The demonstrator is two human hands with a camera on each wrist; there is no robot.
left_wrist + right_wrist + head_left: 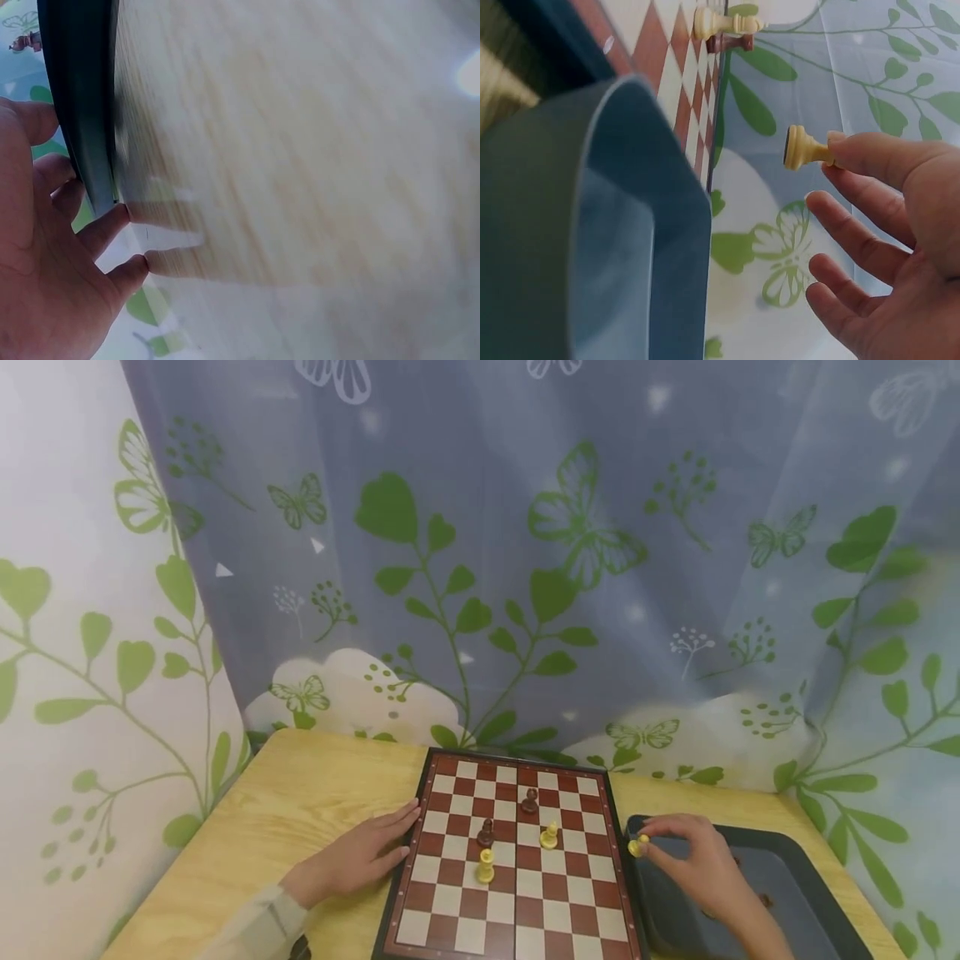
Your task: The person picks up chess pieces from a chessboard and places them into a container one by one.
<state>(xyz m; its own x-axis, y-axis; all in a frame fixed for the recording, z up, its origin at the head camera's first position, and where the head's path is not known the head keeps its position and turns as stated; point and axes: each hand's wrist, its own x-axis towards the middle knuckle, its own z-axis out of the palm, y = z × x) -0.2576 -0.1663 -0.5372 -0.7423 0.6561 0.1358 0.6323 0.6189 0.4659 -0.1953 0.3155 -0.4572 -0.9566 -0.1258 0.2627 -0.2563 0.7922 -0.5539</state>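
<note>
My right hand (pixel 697 860) pinches a pale yellow chess piece (pixel 638 846) between thumb and index finger, over the tray's left rim beside the board. In the right wrist view the piece (pixel 802 148) is tilted sideways, its dark base facing the board; the fingers cover its top. My left hand (pixel 360 856) rests against the left edge of the chessboard (pixel 465 897), fingers extended. Its fingertips touch the board's dark side (pixel 82 90) in the left wrist view. On the board stand two yellow pieces (pixel 486 867) and two dark red-brown pieces (pixel 530 800).
A dark grey tray (pixel 757 837) sits right of the board, with a few dark pieces (pixel 765 900) partly hidden by my right hand. Both lie on a wooden table (pixel 337 768). A patterned curtain (pixel 480 610) hangs behind the table.
</note>
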